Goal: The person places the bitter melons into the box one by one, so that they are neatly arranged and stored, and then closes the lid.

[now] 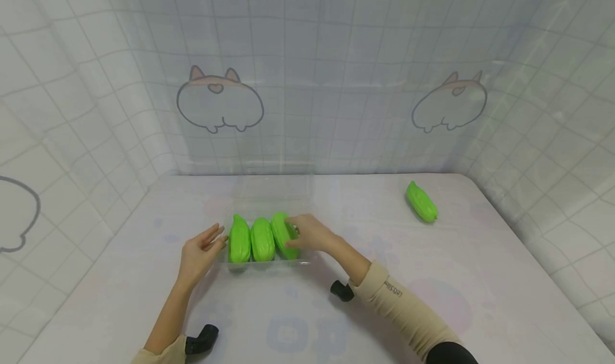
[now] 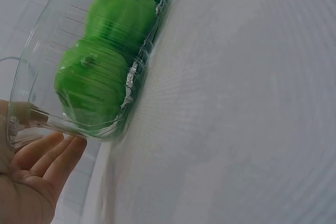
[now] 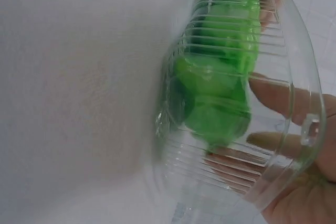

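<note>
Three ridged green gourd-like pieces lie side by side in a clear plastic clamshell box point(image 1: 269, 263): a left one point(image 1: 239, 241), a middle one point(image 1: 262, 241) and a slightly tilted right one point(image 1: 280, 230). My right hand point(image 1: 312, 233) reaches over the box's right side and grips the right gourd between thumb and fingers; in the right wrist view the fingers point(image 3: 270, 95) show partly through the plastic. At the box's left end, my left hand point(image 1: 197, 257) has its fingers loosely straight at the wall. The left wrist view shows those fingers point(image 2: 65, 158) beside the box's end.
Farther right on the table point(image 1: 384, 310) lies another green gourd point(image 1: 421, 202), apart from the box. The box's clear lid point(image 1: 274, 188) stands folded back behind it. Tiled-pattern curtains point(image 1: 326, 86) enclose the table at the back and sides.
</note>
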`<state>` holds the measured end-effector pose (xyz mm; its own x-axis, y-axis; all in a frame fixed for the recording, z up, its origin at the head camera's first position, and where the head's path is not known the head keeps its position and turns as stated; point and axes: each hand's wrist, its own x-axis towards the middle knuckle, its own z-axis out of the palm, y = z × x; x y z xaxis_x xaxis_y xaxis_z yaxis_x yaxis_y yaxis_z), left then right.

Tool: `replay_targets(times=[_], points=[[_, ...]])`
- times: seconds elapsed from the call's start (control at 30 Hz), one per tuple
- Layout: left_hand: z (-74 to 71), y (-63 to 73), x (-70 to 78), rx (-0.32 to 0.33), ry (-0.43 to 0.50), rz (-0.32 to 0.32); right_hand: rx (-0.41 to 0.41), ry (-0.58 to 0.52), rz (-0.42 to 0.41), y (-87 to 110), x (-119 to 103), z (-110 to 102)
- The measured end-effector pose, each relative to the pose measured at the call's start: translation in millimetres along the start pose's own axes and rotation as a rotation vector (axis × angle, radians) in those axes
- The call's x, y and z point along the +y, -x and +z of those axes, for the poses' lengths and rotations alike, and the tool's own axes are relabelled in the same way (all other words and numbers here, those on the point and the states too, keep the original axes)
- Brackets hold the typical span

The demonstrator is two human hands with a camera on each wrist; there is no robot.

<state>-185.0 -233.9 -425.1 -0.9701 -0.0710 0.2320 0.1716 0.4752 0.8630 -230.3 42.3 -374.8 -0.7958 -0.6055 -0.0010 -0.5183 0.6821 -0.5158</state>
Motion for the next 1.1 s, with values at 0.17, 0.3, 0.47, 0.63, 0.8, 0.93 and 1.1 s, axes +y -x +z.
replay_targets(times=[0.17,0.3,0.47,0.63,0.8,0.93,1.1], points=[[-0.2,1.7,1.5,0.000,-0.007,0.002,0.052,0.001,-0.021,0.3,5,1],[-0.4,2.6,2.6,0.000,-0.023,0.000,0.094,-0.084,-0.027,2.7,13,-1],[-0.8,2.9,3.1,0.000,-0.027,0.006,0.170,-0.247,-0.066,10.4,24,-10],[-0.8,2.6,3.7,0.002,-0.034,0.003,0.299,-0.342,-0.091,19.9,38,-23],[-0.5,2.3,3.8,0.003,-0.036,0.007,0.387,-0.385,-0.046,32.0,57,-37],[-0.7,2.2,3.8,0.000,-0.026,0.008,0.436,-0.388,-0.004,44.0,73,-49],[-0.9,1.8,3.5,-0.001,-0.025,0.003,0.483,-0.360,0.023,58.9,94,-62]])
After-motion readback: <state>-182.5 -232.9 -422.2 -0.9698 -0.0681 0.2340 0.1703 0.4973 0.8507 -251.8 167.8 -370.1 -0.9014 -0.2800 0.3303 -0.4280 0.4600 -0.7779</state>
